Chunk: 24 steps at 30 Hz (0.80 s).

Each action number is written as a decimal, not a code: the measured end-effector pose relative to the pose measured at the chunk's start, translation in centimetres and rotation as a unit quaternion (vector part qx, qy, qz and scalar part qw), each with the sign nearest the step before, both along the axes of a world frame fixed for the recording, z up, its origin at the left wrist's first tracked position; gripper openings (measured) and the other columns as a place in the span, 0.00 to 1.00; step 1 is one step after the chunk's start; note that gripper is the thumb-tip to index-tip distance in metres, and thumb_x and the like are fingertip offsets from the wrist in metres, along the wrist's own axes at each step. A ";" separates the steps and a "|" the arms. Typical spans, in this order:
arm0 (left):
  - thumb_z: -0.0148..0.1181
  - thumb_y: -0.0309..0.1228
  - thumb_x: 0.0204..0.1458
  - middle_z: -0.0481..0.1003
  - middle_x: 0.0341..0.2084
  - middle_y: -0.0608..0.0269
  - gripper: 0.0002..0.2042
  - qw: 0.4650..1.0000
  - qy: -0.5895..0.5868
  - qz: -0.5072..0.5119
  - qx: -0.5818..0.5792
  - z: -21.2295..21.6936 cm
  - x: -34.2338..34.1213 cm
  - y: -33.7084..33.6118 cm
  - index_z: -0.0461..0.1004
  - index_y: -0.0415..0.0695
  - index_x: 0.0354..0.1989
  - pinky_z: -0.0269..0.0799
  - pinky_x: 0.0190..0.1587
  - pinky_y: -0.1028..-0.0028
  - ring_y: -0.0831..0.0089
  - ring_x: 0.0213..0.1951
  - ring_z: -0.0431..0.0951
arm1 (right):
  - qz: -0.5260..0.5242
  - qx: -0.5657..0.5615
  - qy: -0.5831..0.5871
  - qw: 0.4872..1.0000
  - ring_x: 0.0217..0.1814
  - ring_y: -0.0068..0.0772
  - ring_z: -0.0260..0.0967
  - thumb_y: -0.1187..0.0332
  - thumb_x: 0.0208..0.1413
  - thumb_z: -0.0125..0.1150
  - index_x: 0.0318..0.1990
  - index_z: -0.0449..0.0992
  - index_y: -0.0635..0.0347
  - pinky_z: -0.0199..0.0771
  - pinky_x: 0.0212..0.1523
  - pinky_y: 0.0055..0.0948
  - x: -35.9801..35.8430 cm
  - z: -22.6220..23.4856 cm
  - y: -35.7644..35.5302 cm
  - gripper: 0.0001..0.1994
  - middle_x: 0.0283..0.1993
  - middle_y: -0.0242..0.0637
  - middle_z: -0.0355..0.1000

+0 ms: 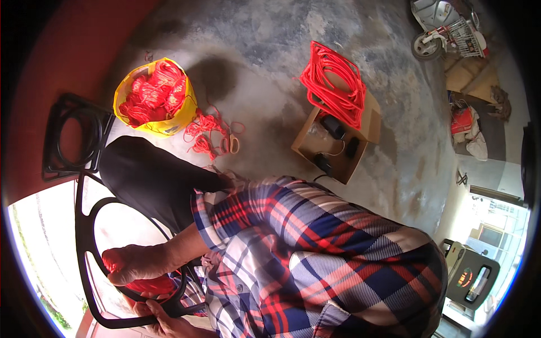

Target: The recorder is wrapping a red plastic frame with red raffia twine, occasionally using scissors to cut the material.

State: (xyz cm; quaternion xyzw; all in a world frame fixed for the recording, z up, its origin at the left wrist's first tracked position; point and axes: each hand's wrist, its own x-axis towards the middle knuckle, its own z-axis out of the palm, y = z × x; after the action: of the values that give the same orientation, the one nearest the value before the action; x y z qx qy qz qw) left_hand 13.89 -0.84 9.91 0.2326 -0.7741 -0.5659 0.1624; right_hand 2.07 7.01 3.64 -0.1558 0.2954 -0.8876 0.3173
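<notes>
A black frame [84, 225] with a large round opening stands at the lower left, against my plaid-shirted body. My right hand [135, 263] reaches across the opening, its fingers closed on a bit of red cord [114, 259]. Below it, my left hand [166, 322] grips the frame's lower edge, partly cut off by the picture's bottom. Red material [152, 287] shows inside the opening between the two hands; its exact form is hard to make out. My knee [127, 155] in dark cloth rises beyond the frame.
A yellow tub [189, 115] full of red cord bundles stands on the floor, with loose red cord [205, 132] beside it. Another black frame [53, 138] leans left. A red frame [335, 84] rests on a cardboard box [307, 138]. A scooter [431, 42] is far right; a speaker-like case [470, 276] lower right.
</notes>
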 end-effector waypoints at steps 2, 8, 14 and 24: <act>0.65 0.32 0.52 0.75 0.43 0.48 0.18 1.000 -0.004 0.007 0.022 0.1 0.3 -0.3 0.75 0.31 0.46 0.71 0.46 0.66 0.64 0.43 0.74 | -0.005 0.002 0.009 1.000 0.39 0.30 0.63 0.49 0.55 0.61 0.40 0.64 0.57 0.66 0.42 0.34 0.2 0.0 -0.6 0.22 0.35 0.35 0.68; 0.61 0.32 0.53 0.73 0.44 0.45 0.20 0.996 -0.065 0.040 0.049 -1.2 -1.3 -0.8 0.69 0.30 0.50 0.71 0.48 0.66 0.62 0.43 0.74 | 0.110 -0.002 -0.067 0.992 0.44 0.34 0.65 0.53 0.56 0.61 0.49 0.65 0.56 0.64 0.48 0.34 0.2 -0.2 0.7 0.22 0.42 0.38 0.69; 0.57 0.35 0.57 0.71 0.47 0.45 0.23 0.990 -0.076 0.063 0.098 -2.9 -1.9 -3.2 0.64 0.32 0.56 0.73 0.46 0.64 0.60 0.44 0.75 | 0.029 0.284 0.138 0.948 0.55 0.49 0.67 0.52 0.43 0.71 0.54 0.65 0.69 0.65 0.59 0.38 -1.0 -2.1 5.3 0.36 0.56 0.53 0.66; 0.54 0.38 0.58 0.68 0.53 0.44 0.26 0.837 -0.031 -0.193 -0.512 -6.9 2.0 -15.9 0.66 0.31 0.59 0.72 0.51 0.62 0.56 0.52 0.72 | -0.459 0.497 -0.191 0.712 0.40 0.27 0.73 0.64 0.45 0.66 0.43 0.77 0.56 0.73 0.42 0.29 -4.8 -19.1 39.6 0.16 0.41 0.32 0.75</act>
State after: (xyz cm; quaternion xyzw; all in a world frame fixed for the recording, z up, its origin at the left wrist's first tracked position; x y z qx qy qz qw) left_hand 15.91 -16.78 3.06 -0.0200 -0.9872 -0.1012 0.1219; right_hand -2.73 46.65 -15.50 0.3516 0.6619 -0.6603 -0.0473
